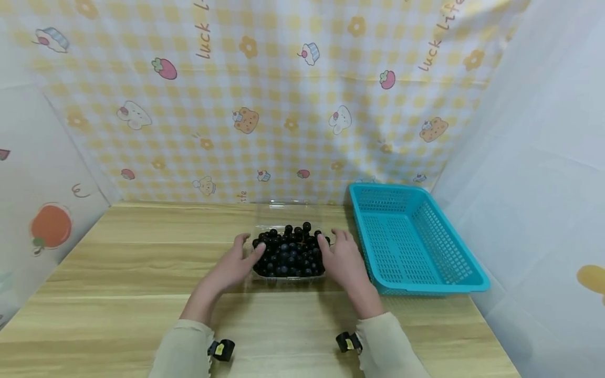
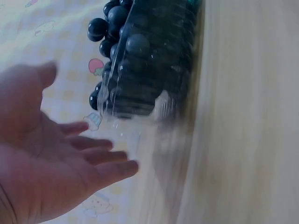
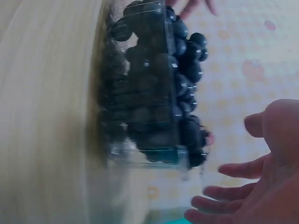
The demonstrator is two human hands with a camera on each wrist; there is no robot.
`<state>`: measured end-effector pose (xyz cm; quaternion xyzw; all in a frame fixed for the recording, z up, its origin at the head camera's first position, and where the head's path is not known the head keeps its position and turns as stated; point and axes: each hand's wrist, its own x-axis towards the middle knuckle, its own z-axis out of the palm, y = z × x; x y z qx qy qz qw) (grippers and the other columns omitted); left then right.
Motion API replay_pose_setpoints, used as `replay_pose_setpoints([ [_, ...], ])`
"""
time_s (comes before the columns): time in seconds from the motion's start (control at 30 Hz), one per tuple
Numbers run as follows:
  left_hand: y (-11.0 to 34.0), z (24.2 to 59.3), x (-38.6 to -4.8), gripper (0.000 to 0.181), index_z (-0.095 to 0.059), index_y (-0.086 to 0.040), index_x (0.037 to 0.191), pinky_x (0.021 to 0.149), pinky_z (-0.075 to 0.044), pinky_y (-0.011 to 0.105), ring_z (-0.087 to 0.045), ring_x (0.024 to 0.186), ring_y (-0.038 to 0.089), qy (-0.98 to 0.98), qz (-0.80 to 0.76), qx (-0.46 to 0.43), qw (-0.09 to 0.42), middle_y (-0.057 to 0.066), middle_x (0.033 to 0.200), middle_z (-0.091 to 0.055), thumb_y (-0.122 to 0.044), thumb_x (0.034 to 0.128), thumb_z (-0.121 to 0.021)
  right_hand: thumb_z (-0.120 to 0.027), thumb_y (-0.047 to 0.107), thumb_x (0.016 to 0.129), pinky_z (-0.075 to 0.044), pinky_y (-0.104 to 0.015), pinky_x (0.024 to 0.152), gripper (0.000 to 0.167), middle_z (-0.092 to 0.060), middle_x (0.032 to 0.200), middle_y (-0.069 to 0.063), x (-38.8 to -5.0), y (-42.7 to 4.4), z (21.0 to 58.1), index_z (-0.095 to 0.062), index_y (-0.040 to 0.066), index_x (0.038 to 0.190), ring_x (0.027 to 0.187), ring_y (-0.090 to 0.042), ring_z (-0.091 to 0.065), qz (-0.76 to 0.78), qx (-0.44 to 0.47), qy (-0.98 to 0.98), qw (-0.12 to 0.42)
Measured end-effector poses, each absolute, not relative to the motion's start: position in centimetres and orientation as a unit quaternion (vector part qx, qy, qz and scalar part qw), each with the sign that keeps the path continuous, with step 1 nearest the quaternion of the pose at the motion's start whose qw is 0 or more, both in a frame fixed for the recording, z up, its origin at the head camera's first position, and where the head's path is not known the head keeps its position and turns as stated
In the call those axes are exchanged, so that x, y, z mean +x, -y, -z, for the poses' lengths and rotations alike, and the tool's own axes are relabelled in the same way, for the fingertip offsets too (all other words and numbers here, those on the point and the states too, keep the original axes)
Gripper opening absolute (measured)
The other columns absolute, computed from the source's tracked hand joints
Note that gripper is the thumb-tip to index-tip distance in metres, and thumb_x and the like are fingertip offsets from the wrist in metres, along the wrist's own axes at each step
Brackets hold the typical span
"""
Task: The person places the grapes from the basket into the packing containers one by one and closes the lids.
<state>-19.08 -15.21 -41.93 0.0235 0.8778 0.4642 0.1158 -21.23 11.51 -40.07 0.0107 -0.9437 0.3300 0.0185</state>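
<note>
A clear plastic box (image 1: pixel 288 277) full of dark grapes (image 1: pixel 290 254) sits on the table, its transparent lid (image 1: pixel 288 214) folded back toward the curtain. My left hand (image 1: pixel 238 265) is at the box's left side, fingers extended and thumb apart. On the opposite side is my right hand (image 1: pixel 345 260), held the same way. Both wrist views show a gap between the fingers and the box wall; the left palm (image 2: pixel 51 158) and right palm (image 3: pixel 266 191) hold nothing. Grapes heap above the box's rim.
A turquoise plastic basket (image 1: pixel 402 236) with perforated walls stands right of the box, close to my right hand. Behind the wooden table (image 1: pixel 156 262) hangs a checked curtain (image 1: pixel 283 105). White sheeting (image 1: pixel 534 184) borders the right side.
</note>
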Motion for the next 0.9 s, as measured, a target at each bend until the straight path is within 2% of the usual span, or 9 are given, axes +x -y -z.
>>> replay_pose_setpoints([
  [0.07, 14.9, 41.6, -19.9, 0.092, -0.009, -0.002, 0.170, 0.124, -0.034, 0.071, -0.045, 0.147, 0.058, -0.880, -0.467, 0.008, 0.086, 0.037, 0.166, -0.034, -0.070, 0.1095, -0.027, -0.042, 0.052, 0.113, -0.039, -0.067, 0.123, 0.073, -0.030, 0.171, -0.027, -22.1, -11.2, 40.5, -0.034, 0.000, 0.164, 0.157, -0.048, -0.035, -0.367, -0.001, 0.930, 0.000],
  [0.13, 14.7, 41.4, -20.8, 0.095, -0.007, -0.003, 0.170, 0.127, -0.030, 0.070, -0.042, 0.149, 0.057, -0.875, -0.479, -0.008, 0.071, 0.035, 0.167, -0.033, -0.074, 0.1075, -0.015, -0.037, 0.054, 0.114, -0.030, -0.067, 0.129, 0.077, -0.021, 0.175, -0.026, -23.0, -10.8, 40.9, -0.025, 0.000, 0.167, 0.162, -0.047, -0.025, -0.395, -0.009, 0.919, -0.014],
  [0.27, 14.1, 41.5, -22.7, 0.097, -0.003, -0.003, 0.171, 0.133, -0.013, 0.065, -0.018, 0.160, 0.057, -0.869, -0.491, -0.023, 0.061, 0.027, 0.177, -0.012, -0.074, 0.1043, 0.002, -0.025, 0.056, 0.115, -0.022, -0.065, 0.133, 0.078, -0.018, 0.176, -0.027, -24.8, -10.5, 41.5, -0.019, 0.000, 0.169, 0.163, -0.047, -0.020, -0.432, -0.023, 0.901, -0.017],
  [0.47, 13.2, 42.7, -25.0, 0.085, 0.003, 0.000, 0.170, 0.136, -0.008, 0.060, -0.012, 0.162, 0.054, -0.879, -0.474, 0.009, 0.047, 0.027, 0.178, -0.003, -0.060, 0.1091, 0.008, -0.016, 0.055, 0.115, -0.015, -0.068, 0.134, 0.074, -0.011, 0.178, -0.026, -26.3, -10.8, 42.3, -0.022, 0.005, 0.170, 0.165, -0.049, -0.011, -0.436, -0.019, 0.900, -0.022],
  [0.57, 12.9, 43.3, -25.7, 0.088, 0.004, 0.002, 0.169, 0.136, -0.005, 0.059, -0.006, 0.164, 0.051, -0.874, -0.484, 0.032, 0.043, 0.031, 0.177, -0.001, -0.061, 0.1082, 0.008, -0.011, 0.057, 0.114, -0.009, -0.068, 0.134, 0.075, -0.006, 0.179, -0.023, -26.9, -10.9, 42.7, -0.020, 0.009, 0.171, 0.166, -0.048, -0.006, -0.424, -0.006, 0.905, -0.035],
  [0.67, 12.7, 43.8, -26.1, 0.095, 0.008, 0.003, 0.168, 0.136, -0.003, 0.058, -0.001, 0.165, 0.049, -0.873, -0.485, 0.027, 0.046, 0.032, 0.176, 0.004, -0.068, 0.1049, 0.008, -0.008, 0.056, 0.114, -0.007, -0.064, 0.136, 0.076, -0.008, 0.180, -0.022, -27.7, -11.0, 43.3, -0.018, 0.007, 0.171, 0.167, -0.046, -0.005, -0.428, 0.008, 0.903, -0.041],
  [0.7, 12.7, 43.9, -26.2, 0.098, 0.010, 0.003, 0.168, 0.136, -0.002, 0.059, -0.001, 0.164, 0.050, -0.873, -0.485, 0.022, 0.049, 0.032, 0.176, 0.005, -0.070, 0.1036, 0.008, -0.007, 0.055, 0.114, -0.006, -0.063, 0.136, 0.076, -0.010, 0.179, -0.022, -28.0, -11.1, 43.4, -0.018, 0.006, 0.171, 0.167, -0.045, -0.005, -0.433, 0.011, 0.900, -0.042],
  [0.8, 13.0, 44.2, -26.5, 0.105, 0.015, 0.002, 0.167, 0.135, -0.010, 0.063, -0.013, 0.161, 0.055, -0.878, -0.475, -0.011, 0.055, 0.033, 0.176, -0.003, -0.078, 0.0989, 0.009, -0.009, 0.053, 0.115, -0.008, -0.059, 0.137, 0.075, -0.015, 0.178, -0.022, -28.7, -11.3, 43.8, -0.018, 0.003, 0.170, 0.167, -0.044, -0.008, -0.457, 0.011, 0.888, -0.044],
  [0.9, 13.5, 44.6, -26.9, 0.109, 0.014, -0.001, 0.168, 0.132, -0.019, 0.067, -0.029, 0.154, 0.060, -0.878, -0.474, -0.042, 0.053, 0.034, 0.173, -0.018, -0.082, 0.0961, 0.008, -0.009, 0.054, 0.115, -0.010, -0.059, 0.137, 0.076, -0.016, 0.178, -0.022, -29.0, -11.4, 44.0, -0.018, 0.003, 0.170, 0.166, -0.045, -0.012, -0.476, -0.005, 0.878, -0.051],
])
